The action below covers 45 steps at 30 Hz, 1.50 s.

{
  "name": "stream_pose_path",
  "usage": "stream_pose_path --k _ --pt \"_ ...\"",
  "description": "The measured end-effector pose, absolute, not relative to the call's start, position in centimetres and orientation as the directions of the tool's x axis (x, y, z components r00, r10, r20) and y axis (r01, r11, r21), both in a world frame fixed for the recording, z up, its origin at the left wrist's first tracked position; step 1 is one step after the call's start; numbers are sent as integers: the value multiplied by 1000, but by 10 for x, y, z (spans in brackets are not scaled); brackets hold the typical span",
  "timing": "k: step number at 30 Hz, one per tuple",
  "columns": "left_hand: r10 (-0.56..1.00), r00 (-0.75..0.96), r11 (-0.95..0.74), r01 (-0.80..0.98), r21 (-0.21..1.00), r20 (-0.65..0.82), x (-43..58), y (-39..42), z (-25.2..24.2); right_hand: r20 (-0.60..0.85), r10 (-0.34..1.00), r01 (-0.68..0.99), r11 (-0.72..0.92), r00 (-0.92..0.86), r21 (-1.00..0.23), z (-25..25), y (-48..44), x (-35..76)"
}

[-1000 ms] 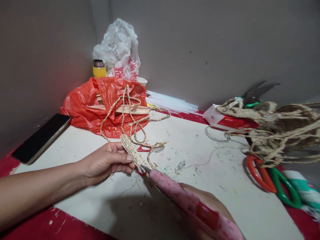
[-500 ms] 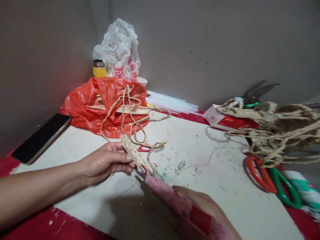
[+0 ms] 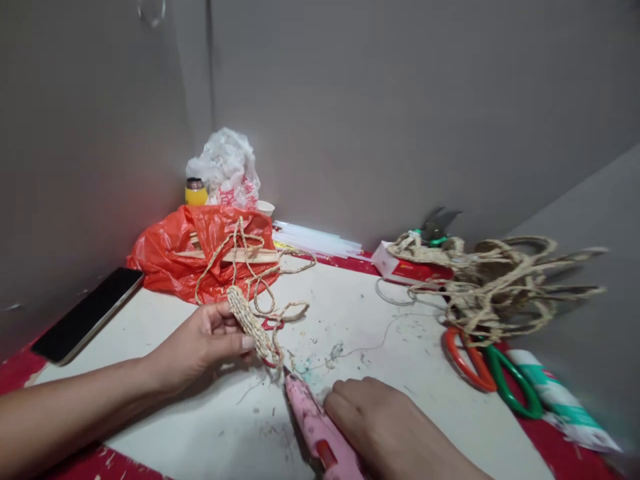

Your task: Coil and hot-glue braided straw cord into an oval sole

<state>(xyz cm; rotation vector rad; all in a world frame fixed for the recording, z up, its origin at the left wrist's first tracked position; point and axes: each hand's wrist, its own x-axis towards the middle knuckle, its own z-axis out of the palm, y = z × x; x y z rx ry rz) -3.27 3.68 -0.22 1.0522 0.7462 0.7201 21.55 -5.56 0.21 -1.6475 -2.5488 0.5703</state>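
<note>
My left hand [image 3: 215, 343] pinches a flat bundle of plaited straw cord [image 3: 249, 321], thumb on top and fingers behind. The lower end of this bundle meets the nozzle of a pink glue gun [image 3: 313, 417]. My right hand [image 3: 383, 423] is curled against the gun's right side; its grip is partly hidden. A loose tail of cord [image 3: 287, 315] bends off to the right of the bundle, and longer loops run back over a red plastic bag [image 3: 165, 257]. Small red loops [image 3: 274, 325] show beside and under the bundle.
A phone [image 3: 87, 317] lies at left. Behind are a yellow bottle [image 3: 196, 193], a crumpled clear bag [image 3: 225, 160] and translucent sticks [image 3: 315, 239]. To the right are tangled cord [image 3: 500, 287], orange-handled [image 3: 467, 360] and green-handled [image 3: 513, 383] tools, and a white-and-green packet [image 3: 563, 400].
The view has tilted up, so the table things sit lower and shifted left. The glue gun now points more steeply away, with my right hand beside it rather than behind it.
</note>
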Motion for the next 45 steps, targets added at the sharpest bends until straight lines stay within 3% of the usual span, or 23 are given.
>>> stream_pose_path --k 6,10,17,19,20,21,22,24,26,32,45 --pt "818 575 102 -136 985 -5 -23 34 47 -108 917 906 353 -385 -233 13 -42 253" --pt "800 594 30 -173 984 80 -7 33 67 -74 975 969 196 -209 -153 14 -25 285" --pt "699 700 10 -212 977 145 33 31 66 -14 993 963 112 -119 -247 20 -18 305" --pt "675 728 38 -202 979 124 42 29 63 29 989 919 147 -146 -366 30 -25 296" --pt "667 737 54 -196 979 110 45 28 62 59 984 867 177 -169 -465 33 -28 289" --pt "664 741 68 -192 979 99 48 27 61 107 980 669 194 -169 -717 36 -31 280" --pt "666 740 79 -192 978 92 49 25 61 115 969 410 199 -221 -890 36 -34 272" --pt "670 738 98 -193 976 79 51 23 60 105 949 73 132 -298 -989 33 -39 256" --pt "655 753 113 -180 977 63 51 22 59 73 930 -76 49 -360 -996 25 -41 245" --pt "658 752 138 -164 977 34 54 27 54 1 942 -259 -91 -335 -962 2 -40 232" --pt "684 728 -25 -40 999 46 52 28 40 -160 886 -377 -340 -434 -862 -5 -38 229"
